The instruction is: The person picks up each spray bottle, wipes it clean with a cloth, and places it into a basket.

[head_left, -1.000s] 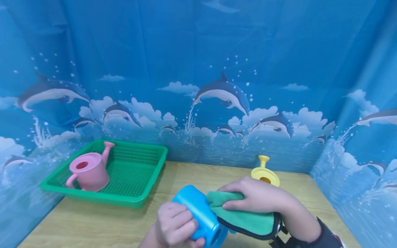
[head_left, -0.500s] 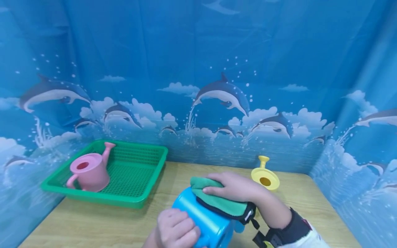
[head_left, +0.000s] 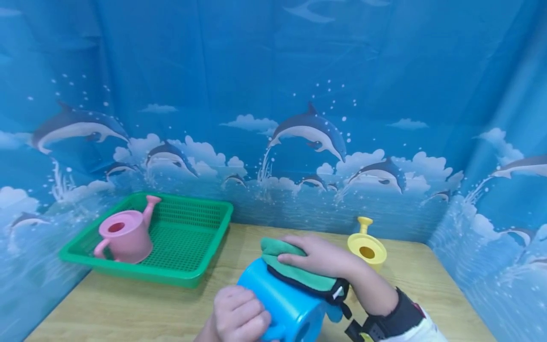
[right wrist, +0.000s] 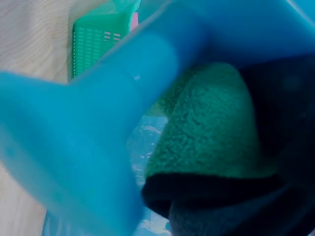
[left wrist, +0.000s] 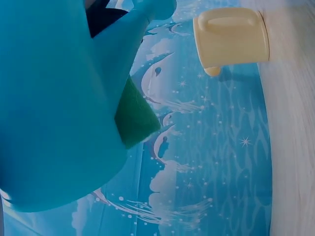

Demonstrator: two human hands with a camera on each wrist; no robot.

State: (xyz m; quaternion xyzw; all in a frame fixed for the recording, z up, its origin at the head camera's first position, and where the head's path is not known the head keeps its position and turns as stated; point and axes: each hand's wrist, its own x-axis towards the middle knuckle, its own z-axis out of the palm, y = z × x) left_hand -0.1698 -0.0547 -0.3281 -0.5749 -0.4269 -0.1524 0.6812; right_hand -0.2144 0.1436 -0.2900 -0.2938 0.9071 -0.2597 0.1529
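My left hand (head_left: 241,313) grips a blue watering can (head_left: 278,294) by its handle and holds it tilted on its side above the table. My right hand (head_left: 320,256) holds a green cloth (head_left: 307,278) with black edging, pressed along the can's upper side. In the left wrist view the can's body (left wrist: 49,108) fills the left, and a corner of the cloth (left wrist: 135,118) shows beneath its spout. The right wrist view has the spout (right wrist: 133,73) close up, with the folded cloth (right wrist: 209,123) behind it. Neither wrist view clearly shows fingers.
A green perforated basket (head_left: 145,273) at the left holds a pink watering can (head_left: 128,240). Behind my right forearm, a yellow watering can (head_left: 376,247) stands on the wooden table (head_left: 128,308). A dolphin-printed blue curtain (head_left: 213,71) encloses the table's back and sides.
My right hand has slid the cloth leftward and slightly up along the blue can, then barely shifted. More of the yellow can is uncovered. My left hand keeps its grip.
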